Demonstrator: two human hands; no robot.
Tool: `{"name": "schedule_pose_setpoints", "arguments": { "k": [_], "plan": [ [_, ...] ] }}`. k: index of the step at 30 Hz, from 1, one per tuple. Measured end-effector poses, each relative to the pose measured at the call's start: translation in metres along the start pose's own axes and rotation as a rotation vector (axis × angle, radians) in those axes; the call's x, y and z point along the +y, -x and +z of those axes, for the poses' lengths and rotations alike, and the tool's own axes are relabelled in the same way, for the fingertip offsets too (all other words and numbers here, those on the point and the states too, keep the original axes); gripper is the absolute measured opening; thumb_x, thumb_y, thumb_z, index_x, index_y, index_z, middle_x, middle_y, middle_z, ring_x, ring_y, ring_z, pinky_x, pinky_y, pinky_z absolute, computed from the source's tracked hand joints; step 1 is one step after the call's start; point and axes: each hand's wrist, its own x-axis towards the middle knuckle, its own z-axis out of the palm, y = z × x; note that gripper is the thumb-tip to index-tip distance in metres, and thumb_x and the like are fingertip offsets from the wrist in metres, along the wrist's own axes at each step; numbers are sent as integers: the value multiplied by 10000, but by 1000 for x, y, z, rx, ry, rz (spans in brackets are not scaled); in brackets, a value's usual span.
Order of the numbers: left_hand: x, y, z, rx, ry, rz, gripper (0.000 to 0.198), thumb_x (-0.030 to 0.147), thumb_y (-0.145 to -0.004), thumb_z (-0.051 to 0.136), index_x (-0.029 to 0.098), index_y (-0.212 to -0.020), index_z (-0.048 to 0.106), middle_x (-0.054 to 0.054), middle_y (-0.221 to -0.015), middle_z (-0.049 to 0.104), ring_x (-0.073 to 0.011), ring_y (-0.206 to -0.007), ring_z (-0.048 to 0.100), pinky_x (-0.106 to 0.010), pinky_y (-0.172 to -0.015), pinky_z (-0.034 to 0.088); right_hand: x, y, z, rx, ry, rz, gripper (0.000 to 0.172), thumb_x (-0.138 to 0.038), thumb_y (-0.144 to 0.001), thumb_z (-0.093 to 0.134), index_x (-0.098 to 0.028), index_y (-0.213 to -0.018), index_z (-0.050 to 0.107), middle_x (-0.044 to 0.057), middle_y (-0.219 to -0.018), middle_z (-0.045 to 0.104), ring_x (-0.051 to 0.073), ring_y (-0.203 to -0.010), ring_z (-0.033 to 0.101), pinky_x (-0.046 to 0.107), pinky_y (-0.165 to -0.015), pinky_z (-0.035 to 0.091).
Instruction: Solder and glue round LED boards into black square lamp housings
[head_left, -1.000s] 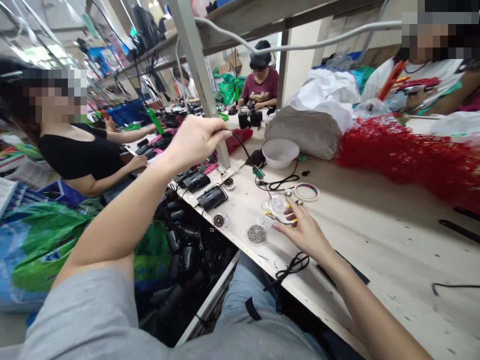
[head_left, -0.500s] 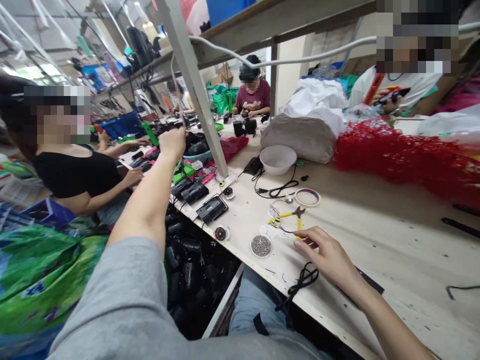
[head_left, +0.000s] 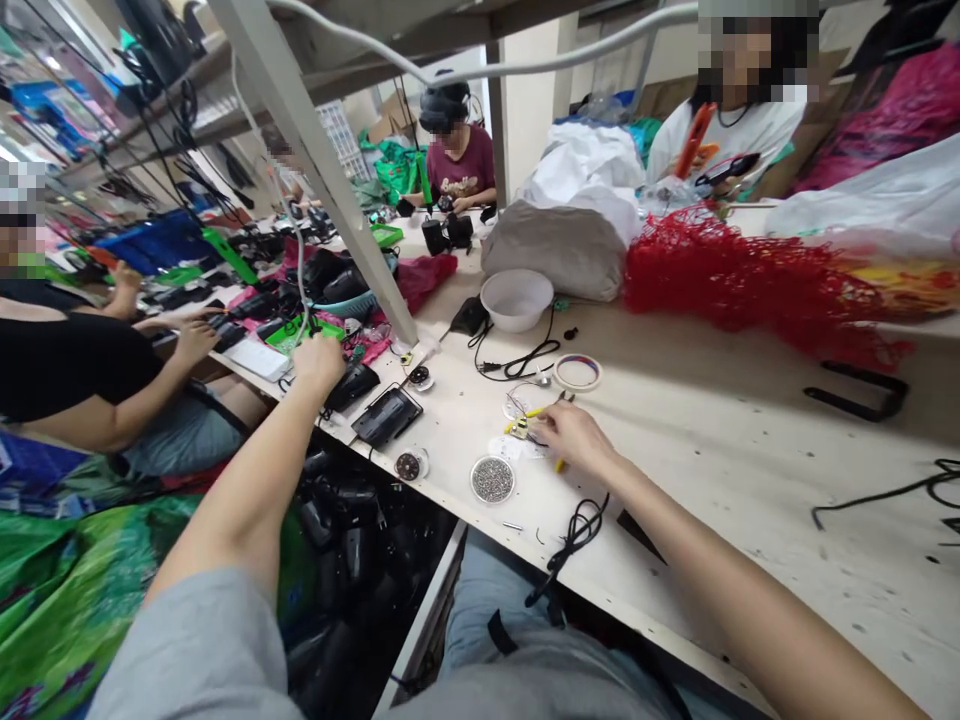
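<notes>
My left hand (head_left: 319, 364) is closed in a fist over the black plastic housings at the table's left edge. A white cable (head_left: 302, 270) hangs from the shelf down to this fist; what the fingers grip is hidden. My right hand (head_left: 576, 438) has its fingers drawn together at the right edge of a small circuit board (head_left: 520, 428) with thin wires. Beneath this hand lie yellow-handled cutters (head_left: 560, 465), partly covered. A round dish of small metal parts (head_left: 493, 480) stands just in front. A black housing (head_left: 388, 416) lies between my hands.
Around the work lie a tape roll (head_left: 577, 373), a white bowl (head_left: 517, 300), a black coiled cord (head_left: 576, 540) and a green tray (head_left: 289, 335). A shelf post (head_left: 322, 170) rises at the left. Red netting (head_left: 735, 285) lies at the back right. Co-workers sit left and opposite.
My left hand has come down from the air to the housings. My right hand has reached forward from beside the cutters to the circuit board, its fingers closing. The view has swung slightly right.
</notes>
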Motion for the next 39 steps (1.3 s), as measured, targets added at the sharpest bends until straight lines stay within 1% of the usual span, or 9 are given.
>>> {"name": "schedule_pose_setpoints", "arguments": {
  "k": [3, 7, 12, 18, 23, 27, 33, 36, 39],
  "plan": [
    [50, 23, 4, 37, -10, 59, 338, 322, -1013, 435, 89, -1104, 661, -192, -1198, 661, -347, -1130, 617, -421, -912, 507, -2, -31, 2, 42, 37, 34, 206, -271, -919, 601, -145, -1004, 739, 131, -1052, 679, 245, -982, 634, 309, -871, 460],
    [141, 89, 28, -110, 218, 356, 328, 428, -1009, 490, 177, -1150, 645, -121, -1077, 717, -268, -1005, 689, -344, -856, 515, 8, -71, -9, 121, 69, 89, 392, -238, -899, 605, -137, -1275, 649, 192, -1272, 574, 326, -1167, 548, 384, -971, 442],
    [214, 143, 61, -198, 243, 460, 408, 514, -980, 520, 237, -1274, 580, -151, -1218, 624, -290, -994, 690, -346, -764, 520, 15, -91, -16, 103, 57, 43, 303, -129, -798, 657, -158, -1090, 728, 162, -1153, 619, 316, -1115, 568, 388, -989, 453],
    [220, 135, 80, -149, 369, 445, 249, 346, -987, 545, 212, -1189, 603, -149, -1218, 562, -275, -982, 664, -350, -776, 521, 17, -73, -42, 284, -104, 36, 237, -164, -825, 592, -176, -1037, 698, 121, -1066, 628, 274, -1000, 620, 404, -957, 489],
    [207, 136, 87, -74, 1010, 473, 195, 107, -892, 532, 212, -1051, 576, -38, -952, 611, -193, -884, 630, -327, -833, 502, 42, -12, -83, 451, -346, 75, 186, -278, -803, 603, -193, -968, 617, 68, -988, 630, 207, -837, 658, 364, -776, 557],
    [207, 148, 80, -416, 1455, 431, 364, 178, -779, 673, 214, -1135, 606, 25, -837, 587, -140, -803, 604, -285, -815, 506, 65, 65, -97, 503, -860, 161, 228, -328, -717, 664, -220, -880, 546, 16, -847, 653, 167, -701, 659, 291, -598, 509],
    [227, 171, 65, -946, 1521, 496, 253, 334, -736, 768, 168, -917, 708, -21, -872, 660, -136, -744, 629, -286, -710, 560, 71, 156, -88, 449, -1287, 402, 309, -314, -646, 673, -231, -936, 606, -4, -805, 659, 153, -650, 647, 270, -559, 470],
    [238, 184, 63, -986, 1496, 550, 224, 345, -802, 723, 173, -944, 712, -30, -854, 713, -141, -721, 665, -320, -765, 579, 73, 189, -74, 392, -1301, 437, 290, -348, -680, 674, -228, -940, 630, 10, -805, 650, 181, -696, 656, 298, -587, 487],
    [246, 198, 64, -802, 1432, 664, 159, 275, -838, 661, 191, -951, 734, -49, -949, 763, -172, -840, 700, -334, -843, 570, 78, 216, -51, 423, -1131, 465, 278, -411, -724, 710, -228, -917, 629, 16, -810, 653, 179, -688, 632, 319, -629, 498]
  ]
}}
